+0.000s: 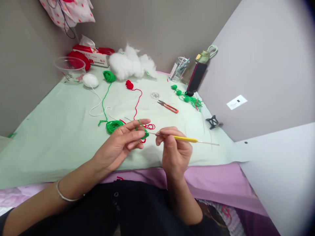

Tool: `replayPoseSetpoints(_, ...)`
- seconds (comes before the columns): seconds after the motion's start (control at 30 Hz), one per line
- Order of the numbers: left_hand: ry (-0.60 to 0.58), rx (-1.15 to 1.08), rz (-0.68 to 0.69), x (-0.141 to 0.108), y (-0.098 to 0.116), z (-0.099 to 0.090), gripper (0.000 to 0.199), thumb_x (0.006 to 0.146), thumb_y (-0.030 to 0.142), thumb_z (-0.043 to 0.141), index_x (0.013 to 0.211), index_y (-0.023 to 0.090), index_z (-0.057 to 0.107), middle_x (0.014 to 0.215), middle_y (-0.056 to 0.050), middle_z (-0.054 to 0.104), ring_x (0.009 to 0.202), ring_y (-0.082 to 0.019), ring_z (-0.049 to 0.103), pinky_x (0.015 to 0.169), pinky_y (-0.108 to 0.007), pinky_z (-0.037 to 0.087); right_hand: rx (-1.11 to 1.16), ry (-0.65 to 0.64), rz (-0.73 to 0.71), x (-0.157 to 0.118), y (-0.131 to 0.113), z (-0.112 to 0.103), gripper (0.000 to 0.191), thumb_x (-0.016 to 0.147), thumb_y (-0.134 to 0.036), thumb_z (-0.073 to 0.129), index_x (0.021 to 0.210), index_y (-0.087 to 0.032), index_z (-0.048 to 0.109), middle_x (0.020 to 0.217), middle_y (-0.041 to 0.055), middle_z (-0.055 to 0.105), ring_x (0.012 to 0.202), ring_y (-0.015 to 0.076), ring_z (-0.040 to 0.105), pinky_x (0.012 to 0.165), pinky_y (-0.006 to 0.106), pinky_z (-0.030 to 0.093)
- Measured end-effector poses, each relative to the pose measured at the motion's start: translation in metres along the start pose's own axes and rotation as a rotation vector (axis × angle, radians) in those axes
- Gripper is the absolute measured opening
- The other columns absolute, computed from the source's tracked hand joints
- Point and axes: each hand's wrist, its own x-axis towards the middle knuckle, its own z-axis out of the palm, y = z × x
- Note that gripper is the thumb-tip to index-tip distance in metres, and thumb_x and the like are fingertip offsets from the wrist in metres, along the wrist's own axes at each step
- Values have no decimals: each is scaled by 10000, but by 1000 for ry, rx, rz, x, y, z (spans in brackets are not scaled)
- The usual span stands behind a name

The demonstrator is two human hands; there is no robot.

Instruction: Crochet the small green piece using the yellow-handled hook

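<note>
Between the thumb and fingers of my left hand [125,137] is a small green crochet piece [146,135], with green yarn running up over the raised index finger. My right hand [174,150] grips a crochet hook [184,139] by its yellow handle. The hook's thin metal tip points left and meets the green piece; its other metal end sticks out to the right. A bit of red yarn shows just below the piece, and loops of red yarn [150,126] lie behind it. Beside my left hand rests a coil of green yarn [114,127], partly hidden by the fingers.
Orange thread snips [168,107] and a small clear round case [155,95] lie beyond my hands. White stuffing [133,64], a green yarn ball [109,76], a white ball [90,80] and a red bundle [129,85] sit farther back. Green crocheted pieces [186,98] and a black stand [213,122] are at right.
</note>
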Motion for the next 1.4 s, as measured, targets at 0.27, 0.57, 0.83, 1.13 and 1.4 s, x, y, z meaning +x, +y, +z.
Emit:
replayPoseSetpoints(0.27,-10,269,138,-7,-4,3,324,825,269,858,1146,238,830,941,0,665,648,-88,626,684,-248,566,174,-11,218,2,5,-1,174,1005,-355,639,986,-241,770,879,22,746,668,124,647,634,292,563)
replayPoseSetpoints(0.57,-6,444,222,-8,-3,-3,313,872,262,809,1184,280,820,881,-1,658,733,-120,618,687,-228,521,4,-61,135,0,-6,-6,201,1055,-313,539,1017,-235,720,899,29,758,702,141,690,666,316,594)
replayPoseSetpoints(0.83,134,569,405,-12,-6,6,317,824,156,821,1121,265,838,742,34,602,684,-107,528,710,-217,513,-334,-127,-327,-10,-4,-3,276,1033,-134,497,1200,-259,678,990,60,779,894,200,750,725,372,631)
replayPoseSetpoints(1.13,-76,68,-53,-4,0,1,333,835,218,844,1166,198,811,639,93,486,418,9,175,441,-147,410,-330,-46,-364,-8,3,0,272,1002,-145,603,1170,-291,761,1014,58,757,917,193,720,767,359,606)
replayPoseSetpoints(1.4,-51,156,88,-5,-1,6,359,799,218,870,1154,218,819,915,-5,659,620,-63,507,492,-158,508,-1,-76,-30,2,-2,2,187,1026,-229,605,1047,-266,786,978,40,781,874,176,706,767,356,588)
